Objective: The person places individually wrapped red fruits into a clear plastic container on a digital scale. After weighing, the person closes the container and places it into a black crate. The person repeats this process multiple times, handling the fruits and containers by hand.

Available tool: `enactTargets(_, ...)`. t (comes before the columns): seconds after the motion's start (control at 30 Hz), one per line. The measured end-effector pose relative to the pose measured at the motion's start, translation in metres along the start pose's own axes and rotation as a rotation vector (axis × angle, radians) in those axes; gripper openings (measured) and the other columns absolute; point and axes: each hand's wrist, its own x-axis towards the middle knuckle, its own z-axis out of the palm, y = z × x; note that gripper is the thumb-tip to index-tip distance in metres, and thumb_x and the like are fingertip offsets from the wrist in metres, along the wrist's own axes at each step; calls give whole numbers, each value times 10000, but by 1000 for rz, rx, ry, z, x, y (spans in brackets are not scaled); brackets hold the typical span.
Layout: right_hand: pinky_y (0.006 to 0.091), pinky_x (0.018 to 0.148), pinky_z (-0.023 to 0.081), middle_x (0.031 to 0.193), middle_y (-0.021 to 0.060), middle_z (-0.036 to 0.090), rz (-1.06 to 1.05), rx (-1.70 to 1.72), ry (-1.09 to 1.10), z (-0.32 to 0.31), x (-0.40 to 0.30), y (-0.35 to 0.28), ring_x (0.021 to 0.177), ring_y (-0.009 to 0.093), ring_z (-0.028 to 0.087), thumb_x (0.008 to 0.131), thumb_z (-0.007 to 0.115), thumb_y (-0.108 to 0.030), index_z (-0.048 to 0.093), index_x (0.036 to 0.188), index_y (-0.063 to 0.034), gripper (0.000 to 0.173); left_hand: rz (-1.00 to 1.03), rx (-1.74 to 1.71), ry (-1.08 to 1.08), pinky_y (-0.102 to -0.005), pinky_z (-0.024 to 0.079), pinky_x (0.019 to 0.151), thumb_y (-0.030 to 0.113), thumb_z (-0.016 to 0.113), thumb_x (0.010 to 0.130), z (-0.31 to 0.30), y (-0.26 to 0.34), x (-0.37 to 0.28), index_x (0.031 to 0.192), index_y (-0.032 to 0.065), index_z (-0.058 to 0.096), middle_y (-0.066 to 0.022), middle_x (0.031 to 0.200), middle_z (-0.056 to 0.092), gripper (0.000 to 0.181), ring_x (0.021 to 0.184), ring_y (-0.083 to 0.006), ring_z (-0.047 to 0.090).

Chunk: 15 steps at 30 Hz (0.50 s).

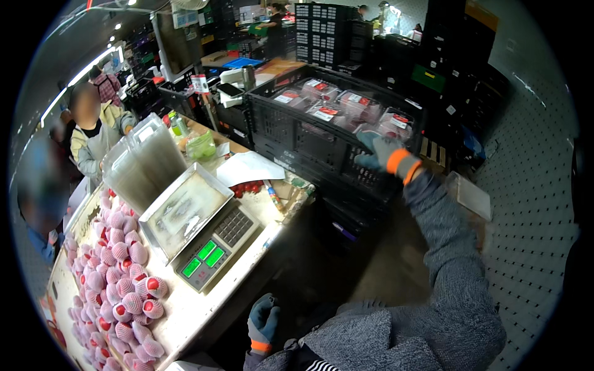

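Note:
My right hand (383, 153), in a grey-blue work glove with an orange cuff band, reaches over the near rim of a black plastic crate (297, 118). Its fingers are beside a clear packed punnet (394, 124); whether they touch it I cannot tell. Several labelled punnets (325, 111) lie in the crate. My left hand (264, 320), gloved alike, hangs low off the table's edge with its fingers curled and nothing seen in it. Left of it, on the table (222, 297), stand a digital scale (209, 255) with a metal pan (185, 213) and a heap of red fruit in pink foam nets (120, 287).
Nested clear plastic containers (144, 162) stand behind the scale. White paper (250, 171), a marker (274, 197) and small red fruit (248, 188) lie near the table's corner. A co-worker (100, 125) is across the table. Crate stacks (325, 37) rise behind.

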Motion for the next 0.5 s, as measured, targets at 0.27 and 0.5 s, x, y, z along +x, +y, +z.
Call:
enactTargets(0.27,375,903,439,1122,174,597,65,365,547,31,-27,-26,1049,307,568,809,612,-364,572,1141,-22,478,116,111,-286,-300,439,881,36,622,801,88,27,43,1010,-23,596,-134,1098,599,218,1017,-193,567)
enactTargets(0.5,285,814,505,910,99,668,128,1360,545,1,-133,69,851,168,639,879,577,-187,633,959,22,231,823,424,-437,-384,408,936,86,696,698,245,104,106,1179,-22,499,-243,1283,441,531,1166,-365,475)
